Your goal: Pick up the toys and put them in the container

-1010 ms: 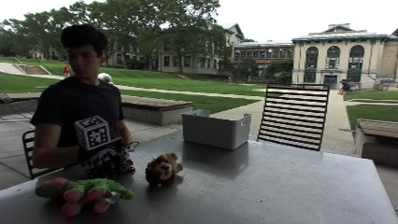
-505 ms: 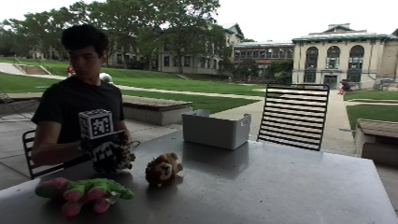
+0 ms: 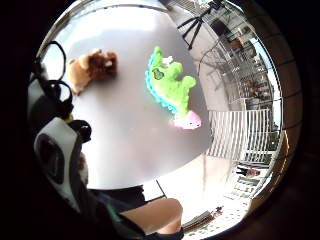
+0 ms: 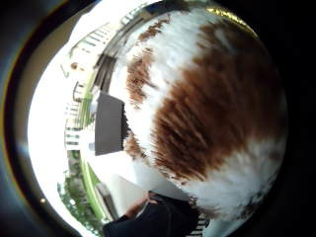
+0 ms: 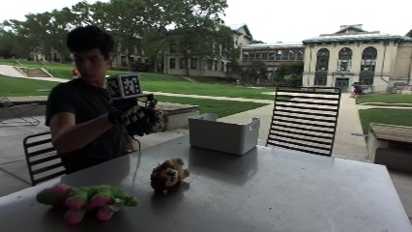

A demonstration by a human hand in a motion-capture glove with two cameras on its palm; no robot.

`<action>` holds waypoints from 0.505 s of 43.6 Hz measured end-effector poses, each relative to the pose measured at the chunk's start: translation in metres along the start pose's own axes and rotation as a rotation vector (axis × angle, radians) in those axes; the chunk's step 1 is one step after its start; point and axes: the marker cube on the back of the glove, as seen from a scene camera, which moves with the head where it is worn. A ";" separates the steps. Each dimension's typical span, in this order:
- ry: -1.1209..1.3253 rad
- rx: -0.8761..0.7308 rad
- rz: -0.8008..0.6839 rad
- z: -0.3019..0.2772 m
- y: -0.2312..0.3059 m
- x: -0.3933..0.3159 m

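My gloved right hand (image 5: 132, 117) is raised above the table's far left side, gripping a brown-and-white plush toy (image 5: 154, 121). That plush (image 4: 207, 108) fills most of the thumb side palm view. The grey open container (image 5: 222, 133) stands on the table to the right of the hand, and it shows as a dark box (image 4: 108, 123) beyond the plush. A small brown lion toy (image 5: 169, 175) sits mid-table, also seen from above (image 3: 92, 67). A green and pink plush toy (image 5: 87, 198) lies near the front left edge (image 3: 172, 87).
The grey metal table (image 5: 277, 193) stretches wide to the right. A black slatted chair (image 5: 304, 121) stands behind the container. Another chair (image 5: 42, 157) holds the seated person at the left.
My hand has lifted from table level, carrying the brown-and-white plush up and slightly toward the container. The lion and the green toy have stayed where they were.
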 end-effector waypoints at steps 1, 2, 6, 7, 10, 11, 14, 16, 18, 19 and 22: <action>-0.001 0.008 -0.012 -0.005 -0.006 -0.006; -0.005 0.014 -0.022 -0.010 -0.011 -0.013; -0.033 0.022 -0.043 -0.031 -0.025 -0.048; -0.039 0.023 -0.050 -0.035 -0.028 -0.056; -0.051 0.030 -0.077 -0.045 -0.044 -0.076; -0.053 0.034 -0.087 -0.049 -0.050 -0.084; -0.054 0.042 -0.116 -0.063 -0.062 -0.119; -0.058 0.045 -0.138 -0.072 -0.066 -0.150; -0.067 0.042 -0.156 -0.080 -0.069 -0.177; -0.071 0.042 -0.164 -0.083 -0.072 -0.189; -0.080 0.051 -0.192 -0.089 -0.081 -0.224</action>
